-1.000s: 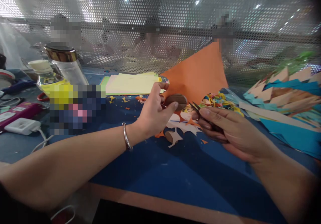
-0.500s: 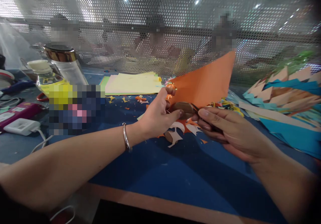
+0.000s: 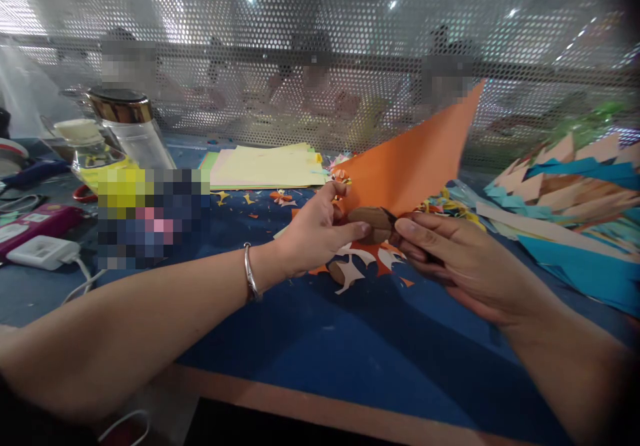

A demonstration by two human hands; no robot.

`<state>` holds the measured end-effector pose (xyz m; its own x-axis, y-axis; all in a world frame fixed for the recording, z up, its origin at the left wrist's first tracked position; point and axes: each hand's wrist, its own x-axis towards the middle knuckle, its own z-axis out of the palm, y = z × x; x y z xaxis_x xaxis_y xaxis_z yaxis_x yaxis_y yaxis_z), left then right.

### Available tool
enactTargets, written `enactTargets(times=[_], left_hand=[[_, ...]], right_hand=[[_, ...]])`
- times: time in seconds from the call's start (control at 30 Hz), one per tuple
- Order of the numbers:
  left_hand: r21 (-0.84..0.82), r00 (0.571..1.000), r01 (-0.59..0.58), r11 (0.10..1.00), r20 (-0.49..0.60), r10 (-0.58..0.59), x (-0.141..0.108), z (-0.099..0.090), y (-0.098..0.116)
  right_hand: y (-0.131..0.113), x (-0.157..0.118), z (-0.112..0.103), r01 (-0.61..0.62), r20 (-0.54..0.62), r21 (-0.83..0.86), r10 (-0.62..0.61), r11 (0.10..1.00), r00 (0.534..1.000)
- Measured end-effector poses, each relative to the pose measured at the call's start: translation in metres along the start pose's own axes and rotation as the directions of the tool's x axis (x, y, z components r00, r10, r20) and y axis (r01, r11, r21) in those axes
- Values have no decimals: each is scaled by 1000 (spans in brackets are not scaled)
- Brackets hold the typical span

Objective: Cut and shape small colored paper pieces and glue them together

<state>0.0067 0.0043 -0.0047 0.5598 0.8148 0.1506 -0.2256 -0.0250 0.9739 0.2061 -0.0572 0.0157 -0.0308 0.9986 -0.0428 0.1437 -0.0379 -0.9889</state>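
My left hand (image 3: 325, 223) pinches a sheet of orange paper (image 3: 410, 153) together with a brown oval cardboard piece (image 3: 375, 223), which lies against the paper's near side. The sheet stands tilted up, its far corner rising to the right. My right hand (image 3: 445, 246) is closed on dark scissors (image 3: 393, 218), mostly hidden by the fingers; their blades meet the right edge of the oval. Below both hands, white and orange paper scraps (image 3: 353, 273) lie on the blue tabletop (image 3: 320, 339).
A stack of coloured paper (image 3: 265, 166) lies behind my left hand. At right are blue sheets (image 3: 575, 266) and folded paper points (image 3: 560, 173). A bottle (image 3: 83, 139), a glass flask (image 3: 135, 133) and a white charger (image 3: 43, 253) stand or lie at left. Behind is a perforated metal screen (image 3: 250, 53).
The orange sheet has tilted, its far corner moving up and right. The brown oval has turned to show more of its face. Both hands stay nearly in place.
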Motion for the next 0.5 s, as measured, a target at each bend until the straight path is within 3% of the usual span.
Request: enactTargets(times=[0.5], left_hand=[[48,995,-88,995,-32,89,-2,2,1]], right_hand=[[1,0,0,34,-31,-40,-35,999,999]])
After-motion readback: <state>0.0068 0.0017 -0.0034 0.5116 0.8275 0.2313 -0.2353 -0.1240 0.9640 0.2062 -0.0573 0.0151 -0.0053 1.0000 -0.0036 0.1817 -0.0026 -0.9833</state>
